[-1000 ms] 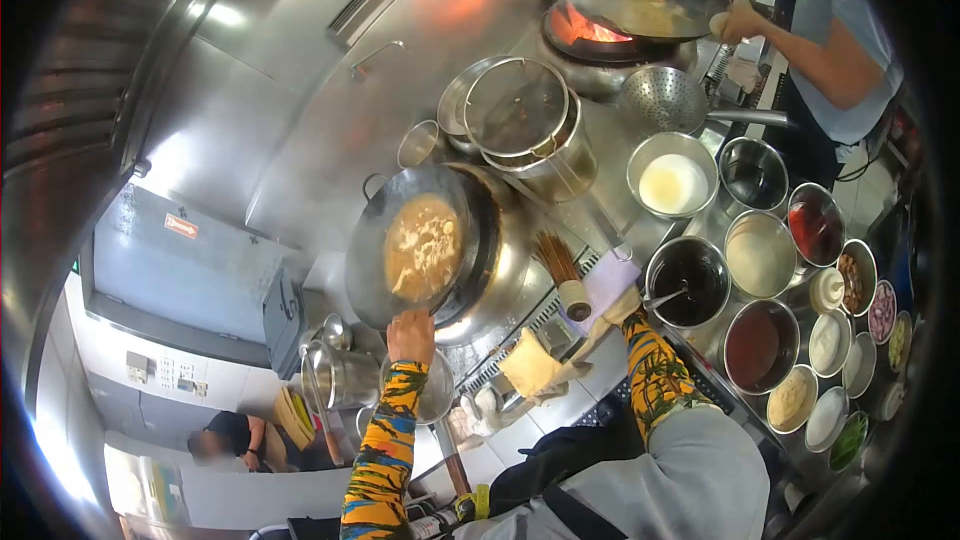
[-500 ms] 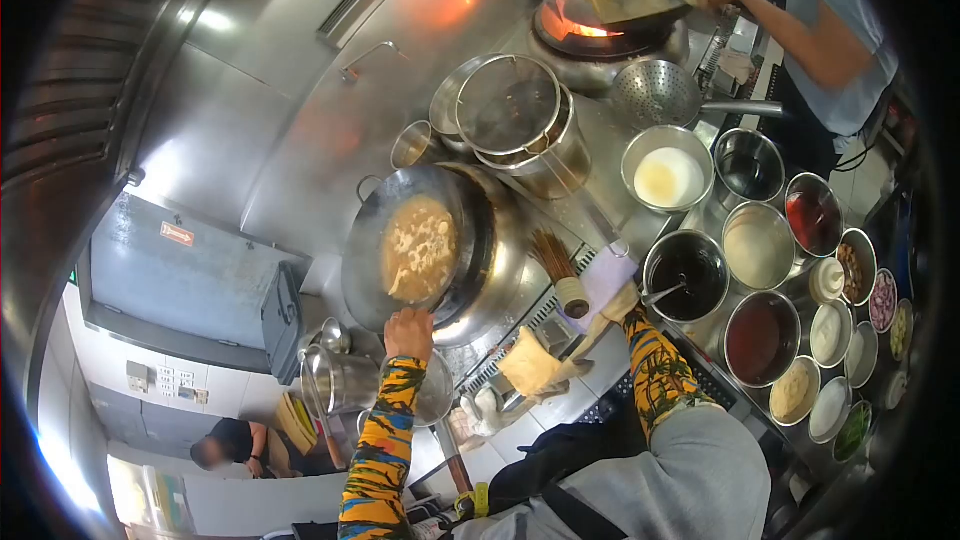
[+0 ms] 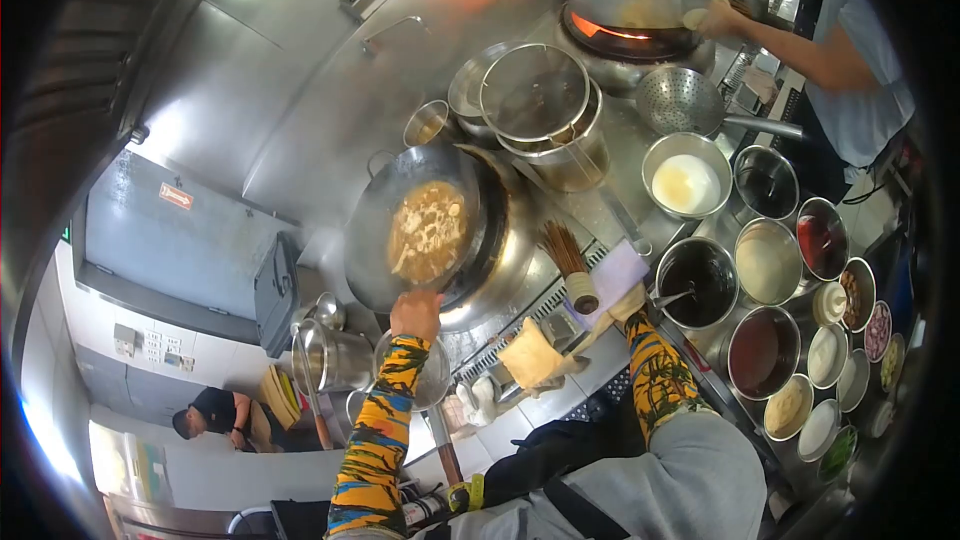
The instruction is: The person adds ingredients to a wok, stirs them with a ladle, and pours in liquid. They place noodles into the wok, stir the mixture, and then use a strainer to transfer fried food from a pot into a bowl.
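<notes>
Steel tabletop [image 3: 624, 160] around wok [image 3: 372, 250]. Your left hand [image 3: 415, 316] closed on wok's near rim, stew [image 3: 428, 230] inside; steady tilt keeps liquid in. Right hand [image 3: 628, 304] right of wok, beside purple cloth [image 3: 620, 272]; hold unclear.

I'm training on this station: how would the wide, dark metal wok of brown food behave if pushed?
The wide, dark metal wok is probably stiff and fairly heavy, being broad and loaded. Its rounded bowl may rock or tip. The wet-looking brown food would likely slosh, perhaps towards the rim by the left hand.
</notes>
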Action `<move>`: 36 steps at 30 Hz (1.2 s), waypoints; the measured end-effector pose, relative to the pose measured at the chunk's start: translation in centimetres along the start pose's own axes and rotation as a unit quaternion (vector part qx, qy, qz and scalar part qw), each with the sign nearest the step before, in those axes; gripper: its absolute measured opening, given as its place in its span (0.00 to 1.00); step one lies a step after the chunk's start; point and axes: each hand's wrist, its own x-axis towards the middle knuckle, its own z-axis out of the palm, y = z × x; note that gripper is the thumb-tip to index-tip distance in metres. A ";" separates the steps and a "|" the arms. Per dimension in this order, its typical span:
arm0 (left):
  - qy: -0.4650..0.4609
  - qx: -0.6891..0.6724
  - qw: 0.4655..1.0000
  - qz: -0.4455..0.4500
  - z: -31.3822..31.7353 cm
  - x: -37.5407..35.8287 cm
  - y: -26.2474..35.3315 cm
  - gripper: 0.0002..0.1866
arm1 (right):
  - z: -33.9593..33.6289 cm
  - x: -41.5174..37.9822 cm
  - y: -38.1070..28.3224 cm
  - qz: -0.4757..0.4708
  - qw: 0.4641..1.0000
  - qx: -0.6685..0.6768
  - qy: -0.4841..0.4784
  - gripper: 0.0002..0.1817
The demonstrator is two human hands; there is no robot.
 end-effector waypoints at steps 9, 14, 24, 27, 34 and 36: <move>0.017 0.010 1.000 0.008 -0.8 -0.1 -0.8 0.09 | -1.7 0.1 -0.8 -0.025 0.995 -0.027 -0.096 0.26; 0.058 -0.017 0.995 0.081 0.3 0.4 -2.0 0.08 | -2.3 0.0 -0.9 -0.017 0.994 -0.017 -0.103 0.25; 0.067 0.015 0.995 0.070 -0.7 0.5 -1.6 0.07 | -3.1 -0.1 -1.4 -0.008 0.994 -0.006 -0.108 0.23; 0.071 0.013 0.995 0.071 -0.8 0.6 -1.7 0.07 | -3.1 -0.2 -1.2 -0.006 0.994 -0.008 -0.112 0.23; 0.088 -0.009 0.993 0.078 -1.0 0.8 -1.5 0.07 | -2.8 -1.0 -0.7 -0.006 0.992 -0.005 -0.124 0.22; 0.082 0.002 0.994 0.076 -1.1 0.8 -1.5 0.07 | -2.7 -0.9 -0.7 -0.005 0.993 -0.004 -0.120 0.22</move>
